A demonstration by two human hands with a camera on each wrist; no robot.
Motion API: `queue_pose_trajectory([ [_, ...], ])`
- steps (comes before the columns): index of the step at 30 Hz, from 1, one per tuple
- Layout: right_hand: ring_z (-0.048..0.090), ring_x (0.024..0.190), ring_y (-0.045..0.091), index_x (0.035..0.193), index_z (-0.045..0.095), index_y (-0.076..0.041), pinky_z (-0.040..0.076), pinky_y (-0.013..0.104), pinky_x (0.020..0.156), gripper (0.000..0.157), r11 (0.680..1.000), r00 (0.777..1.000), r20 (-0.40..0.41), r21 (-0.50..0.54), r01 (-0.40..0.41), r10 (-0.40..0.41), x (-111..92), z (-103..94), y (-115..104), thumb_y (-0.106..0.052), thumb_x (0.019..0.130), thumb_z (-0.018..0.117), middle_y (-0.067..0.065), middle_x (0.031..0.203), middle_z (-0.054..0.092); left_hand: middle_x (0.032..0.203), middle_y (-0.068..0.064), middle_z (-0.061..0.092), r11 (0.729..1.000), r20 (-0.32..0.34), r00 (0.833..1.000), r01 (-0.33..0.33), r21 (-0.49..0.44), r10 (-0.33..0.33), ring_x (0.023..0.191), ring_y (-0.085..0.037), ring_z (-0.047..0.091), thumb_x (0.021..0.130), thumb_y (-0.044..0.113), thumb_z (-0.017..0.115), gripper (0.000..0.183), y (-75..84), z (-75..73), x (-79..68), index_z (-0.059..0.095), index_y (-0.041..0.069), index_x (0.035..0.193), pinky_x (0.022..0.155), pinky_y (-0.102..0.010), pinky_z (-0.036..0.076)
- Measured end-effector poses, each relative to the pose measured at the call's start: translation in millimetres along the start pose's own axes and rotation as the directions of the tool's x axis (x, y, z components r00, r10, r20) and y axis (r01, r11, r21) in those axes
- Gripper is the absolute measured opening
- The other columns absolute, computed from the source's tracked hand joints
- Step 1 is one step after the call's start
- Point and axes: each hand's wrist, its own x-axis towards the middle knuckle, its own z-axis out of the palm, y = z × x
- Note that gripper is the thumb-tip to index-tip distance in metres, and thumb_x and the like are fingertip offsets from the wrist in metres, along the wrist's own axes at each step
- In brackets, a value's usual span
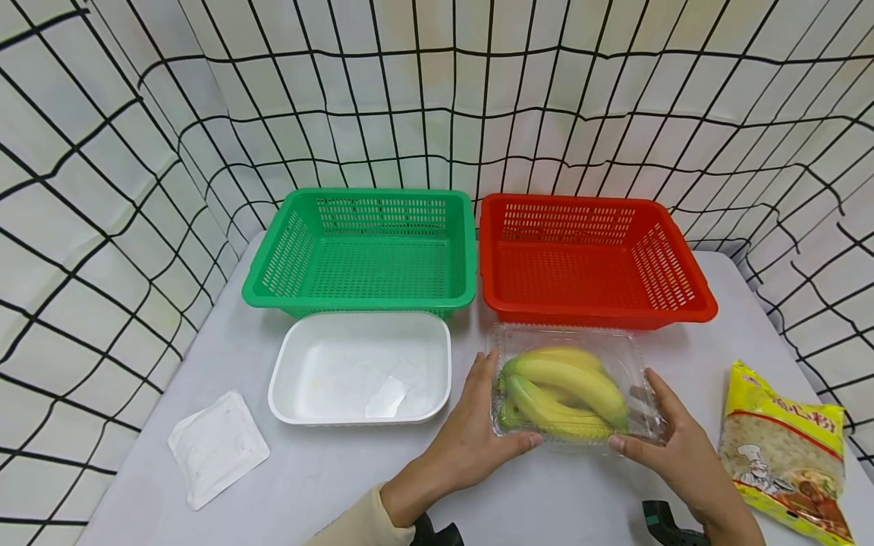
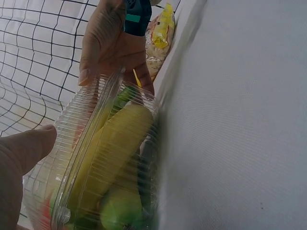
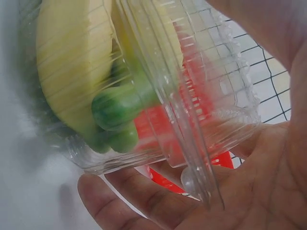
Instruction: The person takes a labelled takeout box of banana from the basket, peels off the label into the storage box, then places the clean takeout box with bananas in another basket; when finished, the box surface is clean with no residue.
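A clear plastic clamshell container (image 1: pixel 567 341) with yellow, green-tipped bananas (image 1: pixel 570 379) inside is held between both hands, in front of the red basket. My left hand (image 1: pixel 471 425) grips its left side, with the thumb along the near edge. On the opposite side my right hand (image 1: pixel 683 444) grips it, thumb at the near right corner. The right wrist view shows the fingers (image 3: pixel 139 191) of that hand along the container's end wall, close to the ridged seam. In the left wrist view the lid is down over the bananas (image 2: pixel 108 158).
Behind stand a green basket (image 1: pixel 358 307) and a red basket (image 1: pixel 601 317). A white tray (image 1: pixel 341 364) sits left of the container, with a white square packet (image 1: pixel 218 447) farther left. At right lies a yellow printed bag (image 1: pixel 785 455). Black wire mesh (image 1: pixel 451 114) surrounds the table.
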Motion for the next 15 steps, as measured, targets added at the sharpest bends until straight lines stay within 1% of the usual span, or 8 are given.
queue_pose_trajectory([
  [5,0.033,0.141,0.052,0.169,-0.001,-0.023,0.061,0.038,0.089,0.116,1.0,1.0,-0.011,0.006,0.002,-0.002,-0.6,1.4,-0.9,-0.027,0.09,0.084,0.029,0.167,0.019,0.175,-0.005,0.005,1.0,-0.011,1.0,0.007,0.005,-0.007,0.161,-0.023,0.006,0.085,0.043,0.084,0.117,-0.7,-0.6,-0.9,0.005,0.021,0.169,0.125,-0.056,0.023],
  [12,0.037,0.138,0.051,0.169,0.0,-0.024,0.061,0.043,0.089,0.116,1.0,1.0,-0.024,-0.021,-0.013,0.012,-3.2,1.7,-4.7,-0.029,0.09,0.084,0.029,0.166,0.024,0.175,-0.005,0.008,1.0,-0.032,0.999,0.007,0.012,-0.007,0.16,-0.023,0.01,0.084,0.043,0.084,0.116,2.4,-2.1,-4.1,0.007,0.022,0.169,0.124,-0.056,0.024],
  [13,0.038,0.138,0.051,0.169,0.0,-0.024,0.062,0.042,0.088,0.116,1.0,1.0,-0.024,-0.02,-0.016,0.015,-3.7,1.6,-5.3,-0.029,0.09,0.084,0.028,0.165,0.026,0.175,-0.005,0.008,1.0,-0.034,0.999,0.004,0.012,-0.003,0.16,-0.024,0.01,0.085,0.043,0.084,0.116,3.6,-2.6,-4.6,0.007,0.022,0.169,0.124,-0.057,0.024],
  [15,0.038,0.138,0.051,0.169,-0.001,-0.024,0.062,0.043,0.087,0.117,0.999,0.999,-0.025,-0.026,-0.02,0.02,-4.3,1.3,-6.3,-0.03,0.09,0.084,0.028,0.165,0.027,0.175,-0.005,0.008,1.0,-0.038,0.999,0.002,0.012,-0.001,0.16,-0.024,0.011,0.085,0.042,0.084,0.116,6.1,-3.6,-5.6,0.007,0.022,0.169,0.124,-0.057,0.024],
])
